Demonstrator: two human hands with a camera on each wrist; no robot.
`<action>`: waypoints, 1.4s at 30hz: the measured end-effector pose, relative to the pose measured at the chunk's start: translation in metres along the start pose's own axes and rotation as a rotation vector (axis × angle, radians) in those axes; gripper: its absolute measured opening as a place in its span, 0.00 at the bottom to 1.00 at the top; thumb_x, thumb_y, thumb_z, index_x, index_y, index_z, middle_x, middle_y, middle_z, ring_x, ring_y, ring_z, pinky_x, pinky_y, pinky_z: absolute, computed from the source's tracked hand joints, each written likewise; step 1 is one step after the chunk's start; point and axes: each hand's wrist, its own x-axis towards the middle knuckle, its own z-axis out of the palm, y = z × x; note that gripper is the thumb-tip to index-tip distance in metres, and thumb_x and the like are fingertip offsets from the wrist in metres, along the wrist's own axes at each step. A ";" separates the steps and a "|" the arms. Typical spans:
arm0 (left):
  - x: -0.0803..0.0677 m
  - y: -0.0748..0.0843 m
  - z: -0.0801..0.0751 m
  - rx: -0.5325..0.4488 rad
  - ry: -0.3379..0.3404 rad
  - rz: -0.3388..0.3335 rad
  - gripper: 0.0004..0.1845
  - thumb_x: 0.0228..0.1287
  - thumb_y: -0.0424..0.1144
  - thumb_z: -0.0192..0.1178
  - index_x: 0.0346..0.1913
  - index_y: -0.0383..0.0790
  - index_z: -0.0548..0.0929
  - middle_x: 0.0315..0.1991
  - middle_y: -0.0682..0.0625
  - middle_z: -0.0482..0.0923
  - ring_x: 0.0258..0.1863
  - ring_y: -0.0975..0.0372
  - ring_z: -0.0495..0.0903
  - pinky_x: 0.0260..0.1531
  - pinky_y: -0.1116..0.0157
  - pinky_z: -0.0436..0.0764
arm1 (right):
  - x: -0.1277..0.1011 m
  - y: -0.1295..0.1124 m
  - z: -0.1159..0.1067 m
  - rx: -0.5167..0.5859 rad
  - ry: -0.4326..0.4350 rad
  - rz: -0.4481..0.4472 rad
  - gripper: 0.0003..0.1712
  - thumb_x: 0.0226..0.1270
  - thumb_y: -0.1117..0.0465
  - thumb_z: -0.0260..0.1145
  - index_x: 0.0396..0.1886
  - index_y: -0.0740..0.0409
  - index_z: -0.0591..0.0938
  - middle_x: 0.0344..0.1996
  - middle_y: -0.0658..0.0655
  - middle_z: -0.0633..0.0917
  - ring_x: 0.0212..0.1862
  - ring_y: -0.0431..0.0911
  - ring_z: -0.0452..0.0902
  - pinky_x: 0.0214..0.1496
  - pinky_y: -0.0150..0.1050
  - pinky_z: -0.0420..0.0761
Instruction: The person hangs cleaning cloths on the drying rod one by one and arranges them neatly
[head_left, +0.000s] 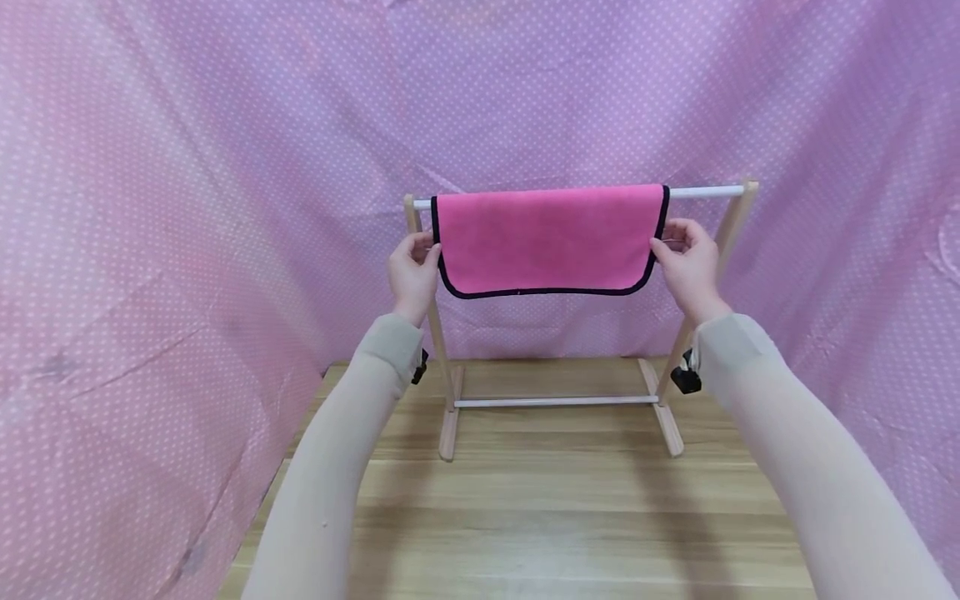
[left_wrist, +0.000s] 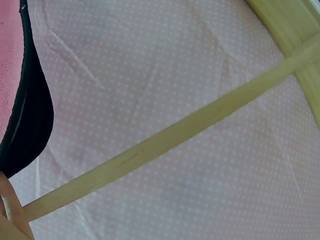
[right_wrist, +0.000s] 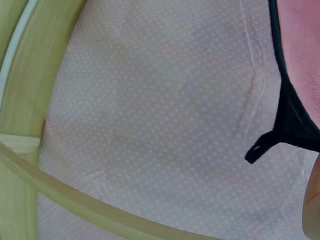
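Note:
A pink cloth [head_left: 551,242] with black edging is folded over the white top bar [head_left: 708,192] of a small wooden rack. At its left edge my left hand [head_left: 414,273] pinches the border between thumb and fingers. The right hand [head_left: 690,265] grips the opposite edge the same way, slightly below the bar. Hanging from a corner in the right wrist view is a small black loop [right_wrist: 262,146]. Only a bit of the left fingers [left_wrist: 14,212] shows in the left wrist view, under the black edging [left_wrist: 37,117].
The rack's wooden feet [head_left: 447,429] stand on a wood-grain surface [head_left: 555,517], joined by a low white bar [head_left: 555,402]. Slanting wooden uprights [head_left: 731,221] rise beside both hands. Pink dotted fabric [head_left: 225,167] hangs behind and along both sides.

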 end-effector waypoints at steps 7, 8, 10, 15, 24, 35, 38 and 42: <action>-0.004 -0.006 -0.002 -0.087 -0.036 -0.029 0.11 0.61 0.27 0.60 0.45 0.25 0.79 0.42 0.35 0.81 0.29 0.69 0.76 0.33 0.77 0.81 | -0.009 0.018 -0.007 0.153 -0.091 0.035 0.16 0.62 0.74 0.61 0.41 0.49 0.73 0.33 0.41 0.77 0.35 0.31 0.75 0.37 0.18 0.80; -0.005 -0.007 -0.003 -0.086 -0.044 -0.030 0.11 0.61 0.28 0.61 0.45 0.25 0.80 0.42 0.35 0.81 0.28 0.70 0.76 0.32 0.77 0.81 | -0.011 0.021 -0.008 0.173 -0.107 0.040 0.16 0.61 0.74 0.61 0.40 0.49 0.73 0.33 0.42 0.78 0.35 0.31 0.75 0.36 0.18 0.80; -0.007 -0.010 -0.003 -0.085 -0.061 -0.036 0.11 0.61 0.28 0.61 0.45 0.25 0.80 0.42 0.35 0.81 0.28 0.70 0.76 0.31 0.78 0.80 | -0.015 0.026 -0.011 0.213 -0.137 0.047 0.17 0.61 0.75 0.61 0.40 0.49 0.73 0.32 0.42 0.79 0.35 0.31 0.75 0.36 0.19 0.80; -0.015 -0.017 -0.005 -0.067 -0.069 -0.033 0.11 0.60 0.29 0.62 0.44 0.26 0.80 0.42 0.34 0.82 0.30 0.71 0.75 0.35 0.78 0.77 | -0.027 0.033 -0.015 0.286 -0.194 0.050 0.17 0.61 0.77 0.60 0.39 0.49 0.74 0.30 0.43 0.79 0.32 0.32 0.77 0.36 0.20 0.81; -0.039 -0.020 -0.006 -0.194 -0.173 -0.107 0.13 0.61 0.29 0.61 0.48 0.27 0.78 0.45 0.37 0.80 0.34 0.71 0.78 0.42 0.75 0.81 | -0.049 0.039 -0.019 0.309 -0.293 0.049 0.15 0.62 0.74 0.61 0.42 0.50 0.74 0.31 0.42 0.80 0.32 0.32 0.78 0.37 0.22 0.82; -0.089 -0.023 -0.027 -0.281 -0.193 -0.133 0.14 0.59 0.24 0.61 0.48 0.23 0.77 0.42 0.39 0.80 0.35 0.68 0.80 0.41 0.75 0.82 | -0.095 0.032 -0.024 0.279 -0.386 0.022 0.17 0.66 0.72 0.59 0.41 0.42 0.77 0.32 0.40 0.81 0.33 0.32 0.78 0.40 0.22 0.81; -0.105 -0.024 -0.031 -0.263 -0.214 -0.137 0.15 0.58 0.25 0.62 0.49 0.24 0.77 0.44 0.37 0.79 0.37 0.67 0.80 0.42 0.75 0.81 | -0.112 0.032 -0.029 0.208 -0.414 -0.017 0.19 0.67 0.72 0.57 0.42 0.40 0.77 0.33 0.39 0.81 0.34 0.32 0.78 0.40 0.21 0.80; -0.127 -0.026 -0.033 -0.232 -0.262 -0.128 0.15 0.58 0.23 0.61 0.49 0.23 0.77 0.45 0.35 0.79 0.37 0.71 0.79 0.43 0.75 0.81 | -0.134 0.037 -0.038 0.040 -0.447 -0.080 0.15 0.66 0.73 0.57 0.48 0.54 0.77 0.35 0.35 0.79 0.36 0.31 0.77 0.39 0.21 0.79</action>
